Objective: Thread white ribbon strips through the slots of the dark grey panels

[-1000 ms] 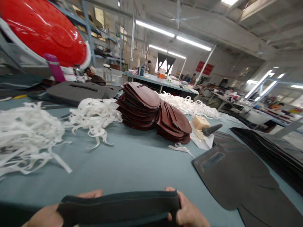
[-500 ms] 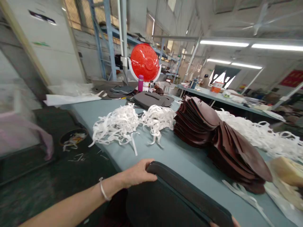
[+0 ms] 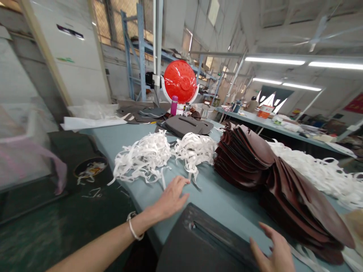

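Note:
A dark grey cut panel with a slot (image 3: 198, 241) lies flat at the near edge of the blue-grey table (image 3: 119, 139). My left hand (image 3: 170, 198) hovers open just beyond the panel's far corner, fingers stretched toward a heap of white strips (image 3: 141, 160). My right hand (image 3: 273, 249) is open with fingers spread, at the panel's right end. Neither hand holds anything. A stack of dark red-brown leather pieces (image 3: 269, 170) leans over to the right of my hands.
A second heap of white strips (image 3: 194, 147) and more grey panels (image 3: 184, 125) lie farther back, near a red dome (image 3: 180, 81) and a pink bottle (image 3: 174, 105). White strips (image 3: 320, 172) run along the right. A bin (image 3: 90, 168) stands on the floor left.
Both hands let go of the dark panel, which now lies flat on the table. The view swung left one second ago, then steadied.

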Available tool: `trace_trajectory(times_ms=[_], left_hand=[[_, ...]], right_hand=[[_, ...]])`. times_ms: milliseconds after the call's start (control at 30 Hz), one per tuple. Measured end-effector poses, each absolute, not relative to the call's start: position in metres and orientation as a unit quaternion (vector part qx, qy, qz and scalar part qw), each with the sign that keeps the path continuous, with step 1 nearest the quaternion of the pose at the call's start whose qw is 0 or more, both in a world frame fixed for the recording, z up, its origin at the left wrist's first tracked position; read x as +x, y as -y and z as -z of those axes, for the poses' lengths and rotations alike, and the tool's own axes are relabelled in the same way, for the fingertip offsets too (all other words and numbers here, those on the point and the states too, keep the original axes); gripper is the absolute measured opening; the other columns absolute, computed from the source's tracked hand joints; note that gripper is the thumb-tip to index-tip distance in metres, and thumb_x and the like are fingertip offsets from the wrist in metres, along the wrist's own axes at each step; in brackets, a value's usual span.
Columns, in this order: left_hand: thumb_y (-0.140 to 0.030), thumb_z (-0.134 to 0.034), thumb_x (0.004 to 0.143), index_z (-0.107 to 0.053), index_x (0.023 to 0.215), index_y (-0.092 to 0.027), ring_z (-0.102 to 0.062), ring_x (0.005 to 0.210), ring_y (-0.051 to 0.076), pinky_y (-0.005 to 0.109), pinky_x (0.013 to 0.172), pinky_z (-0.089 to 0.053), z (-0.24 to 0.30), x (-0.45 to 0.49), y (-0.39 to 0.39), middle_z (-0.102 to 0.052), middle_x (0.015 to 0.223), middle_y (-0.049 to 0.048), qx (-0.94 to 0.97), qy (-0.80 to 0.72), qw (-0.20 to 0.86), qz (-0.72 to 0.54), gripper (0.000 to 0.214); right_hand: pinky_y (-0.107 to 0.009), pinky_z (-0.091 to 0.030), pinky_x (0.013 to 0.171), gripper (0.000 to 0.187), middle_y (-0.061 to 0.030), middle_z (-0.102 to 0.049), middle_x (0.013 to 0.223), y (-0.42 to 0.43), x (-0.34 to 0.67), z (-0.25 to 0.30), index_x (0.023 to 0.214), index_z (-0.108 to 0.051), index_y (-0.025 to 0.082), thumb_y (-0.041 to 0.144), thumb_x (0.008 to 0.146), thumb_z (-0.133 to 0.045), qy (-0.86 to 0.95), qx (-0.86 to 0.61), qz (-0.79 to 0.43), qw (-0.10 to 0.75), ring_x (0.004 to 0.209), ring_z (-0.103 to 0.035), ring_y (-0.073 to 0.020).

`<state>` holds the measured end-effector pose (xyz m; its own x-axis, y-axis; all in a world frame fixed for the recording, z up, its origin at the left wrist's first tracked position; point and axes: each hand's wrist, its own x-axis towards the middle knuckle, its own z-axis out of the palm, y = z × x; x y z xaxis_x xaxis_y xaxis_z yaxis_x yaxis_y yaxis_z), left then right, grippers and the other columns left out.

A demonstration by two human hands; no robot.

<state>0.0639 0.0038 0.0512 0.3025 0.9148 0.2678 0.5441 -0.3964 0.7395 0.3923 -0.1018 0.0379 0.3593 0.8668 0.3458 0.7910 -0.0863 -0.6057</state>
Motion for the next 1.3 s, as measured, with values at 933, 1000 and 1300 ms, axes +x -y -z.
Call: trace_trajectory(times_ms=[933, 1000, 1300], left_hand=[[-0.017, -0.047, 0.084, -0.054, 0.116, -0.021, -0.044, 0.118, 0.025, 0.045, 0.101, -0.035, -0.042, 0.112, -0.131, -0.051, 0.117, 0.0097, 0.835, -0.486, 0.086, -0.243, 0.032], [-0.014, -0.047, 0.083, -0.053, 0.117, -0.021, -0.048, 0.113, 0.025, 0.044, 0.097, -0.038, -0.048, 0.111, -0.131, -0.052, 0.115, 0.0100, 0.827, -0.502, 0.095, -0.236, 0.035], [-0.029, -0.045, 0.090, -0.048, 0.126, -0.017, -0.043, 0.120, 0.028, 0.044, 0.104, -0.029, -0.092, 0.170, -0.011, -0.052, 0.125, 0.0123, 0.851, -0.397, 0.171, -0.297, 0.038]], right_hand=[[-0.018, -0.015, 0.032, 0.059, 0.0141, -0.021, 0.038, 0.109, 0.322, -0.035, 0.082, -0.059, 0.015, 0.071, 0.061, -0.061, 0.358, -0.651, -0.553, 0.377, 0.031, -0.018, -0.0034], [-0.018, -0.019, 0.033, 0.062, 0.0129, -0.024, 0.039, 0.144, 0.343, -0.035, 0.086, -0.061, 0.016, 0.074, 0.065, -0.057, 0.374, -0.667, -0.532, 0.364, 0.031, -0.022, -0.0046], [-0.029, -0.045, 0.087, 0.035, -0.0059, -0.066, 0.095, 0.159, 0.335, -0.078, 0.100, -0.066, 0.021, 0.043, 0.094, -0.039, 0.590, -0.650, -0.299, 0.374, 0.094, -0.059, -0.0189]])
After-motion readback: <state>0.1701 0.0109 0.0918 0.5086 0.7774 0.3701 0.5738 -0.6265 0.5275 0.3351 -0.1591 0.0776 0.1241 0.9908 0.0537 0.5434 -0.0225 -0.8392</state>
